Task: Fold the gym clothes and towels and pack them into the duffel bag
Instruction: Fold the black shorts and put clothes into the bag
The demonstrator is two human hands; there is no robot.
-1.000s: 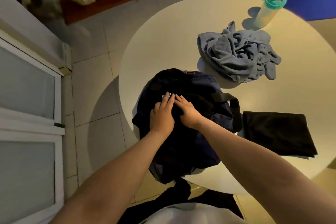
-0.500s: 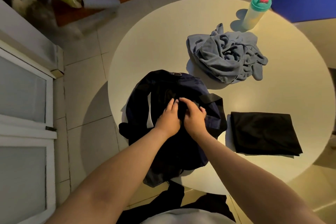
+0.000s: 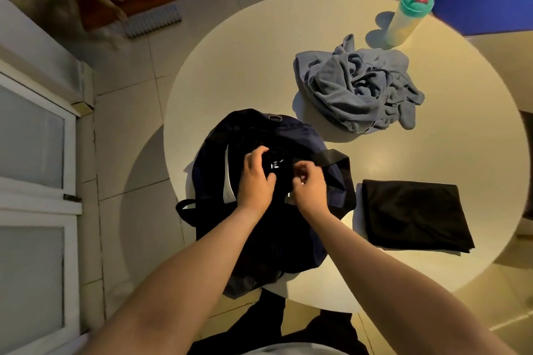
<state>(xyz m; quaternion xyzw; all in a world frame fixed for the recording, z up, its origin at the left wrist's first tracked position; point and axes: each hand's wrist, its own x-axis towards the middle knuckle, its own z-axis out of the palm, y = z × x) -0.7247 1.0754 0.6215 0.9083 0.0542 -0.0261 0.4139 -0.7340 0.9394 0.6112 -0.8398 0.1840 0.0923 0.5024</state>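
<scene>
On the near-left edge of the round table [image 3: 259,72], the navy duffel bag [image 3: 248,135] is sitting, hanging a bit over the rim. Behind it, to the right, the grey-blue towel [image 3: 360,89] is lying in a crumpled heap, not folded yet. The black folded garment [image 3: 412,213] is waiting just beside the bag. Both hands are working on top of the bag. The left hand [image 3: 255,179] is gripping dark fabric with curled fingers, and the right hand [image 3: 308,184] is pinching something small on the bag by the strap [image 3: 331,157]. Maybe a zip pull, can't tell tbh. If it's getting opened, I'd be keeping the fabric taut with the left hand and pulling straight along the track so nothing's snagging.
</scene>
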